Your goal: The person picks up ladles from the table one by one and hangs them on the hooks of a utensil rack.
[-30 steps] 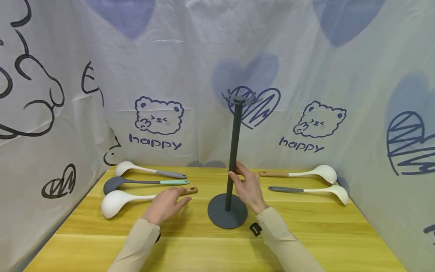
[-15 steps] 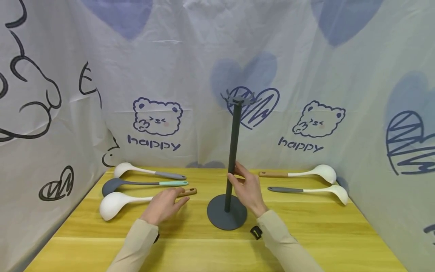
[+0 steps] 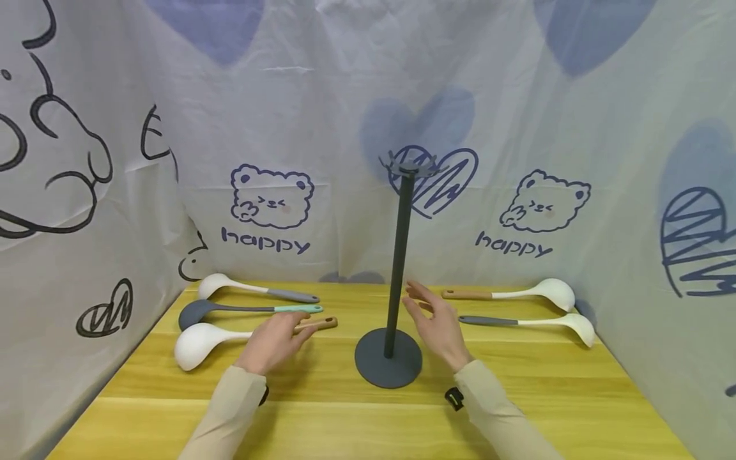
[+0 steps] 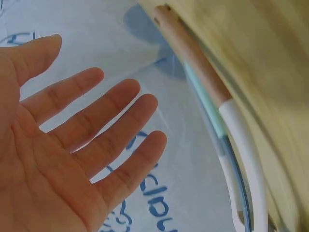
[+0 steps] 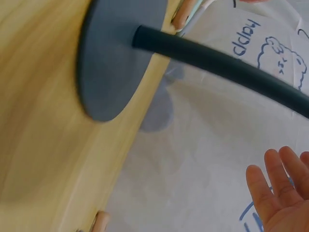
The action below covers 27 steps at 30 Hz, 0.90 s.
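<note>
A dark stand [image 3: 400, 255] with a round base and a ring of hooks on top stands upright mid-table. My right hand [image 3: 438, 326] hovers just right of its pole, apart from it, fingers loosely extended. In the right wrist view, a gap shows between the fingers [image 5: 277, 188] and the pole [image 5: 217, 63]. My left hand [image 3: 276, 342] is held above the wooden-handled white ladle [image 3: 201, 345], hiding part of its handle in the head view. The left wrist view shows the palm [image 4: 53, 169] bare and the fingers spread, away from the ladle handle [image 4: 193, 53].
Behind that ladle lie a dark ladle with a mint handle [image 3: 241, 309] and a white ladle with a grey handle [image 3: 241, 285]. At the right lie a brown-handled white ladle [image 3: 552, 294] and a grey-handled one [image 3: 566, 324]. Printed cloth [image 3: 356, 76] encloses the wooden table [image 3: 368, 428].
My right hand has let go of the pole and moved slightly to the right. The left hand has shifted little and stays over the ladle handle. The stand has stayed in place.
</note>
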Motion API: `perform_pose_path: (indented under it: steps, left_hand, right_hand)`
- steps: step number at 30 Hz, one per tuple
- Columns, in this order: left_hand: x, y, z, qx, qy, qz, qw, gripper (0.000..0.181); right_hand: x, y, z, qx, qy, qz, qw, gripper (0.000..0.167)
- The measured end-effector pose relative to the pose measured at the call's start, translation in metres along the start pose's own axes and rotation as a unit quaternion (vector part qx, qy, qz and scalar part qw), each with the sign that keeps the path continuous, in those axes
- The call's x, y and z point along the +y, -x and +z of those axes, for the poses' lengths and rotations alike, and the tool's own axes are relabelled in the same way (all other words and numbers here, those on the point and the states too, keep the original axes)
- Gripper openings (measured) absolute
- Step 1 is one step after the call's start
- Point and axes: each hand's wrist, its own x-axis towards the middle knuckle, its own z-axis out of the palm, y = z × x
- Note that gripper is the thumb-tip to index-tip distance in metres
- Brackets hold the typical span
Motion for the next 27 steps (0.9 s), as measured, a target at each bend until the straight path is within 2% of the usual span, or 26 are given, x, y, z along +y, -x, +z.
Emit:
perform_pose_path:
  steps: [5, 8, 11, 17, 27]
  left_hand:
    - [-0.006, -0.002, -0.007, 0.003, 0.009, -0.024, 0.9997, 0.039]
    - [-0.01, -0.002, -0.008, 0.0, 0.003, -0.023, 0.9997, 0.036]
    - [-0.014, -0.002, -0.008, 0.002, -0.014, -0.025, 0.9996, 0.035]
    - [-0.022, -0.005, -0.002, 0.001, -0.061, -0.021, 0.9979, 0.035]
    - [-0.024, -0.007, 0.002, 0.001, -0.113, -0.033, 0.993, 0.035]
  right_hand:
    - [0.012, 0.004, -0.012, -0.002, 0.042, 0.006, 0.9991, 0.048]
    - [0.023, 0.008, -0.019, 0.0, 0.078, -0.002, 0.997, 0.046]
    - [0.035, 0.013, -0.028, 0.006, 0.113, 0.0, 0.9936, 0.042]
    - [0.05, 0.022, -0.047, 0.026, 0.169, 0.031, 0.9848, 0.037]
    - [0.058, 0.025, -0.066, 0.002, 0.215, 0.049, 0.9754, 0.035]
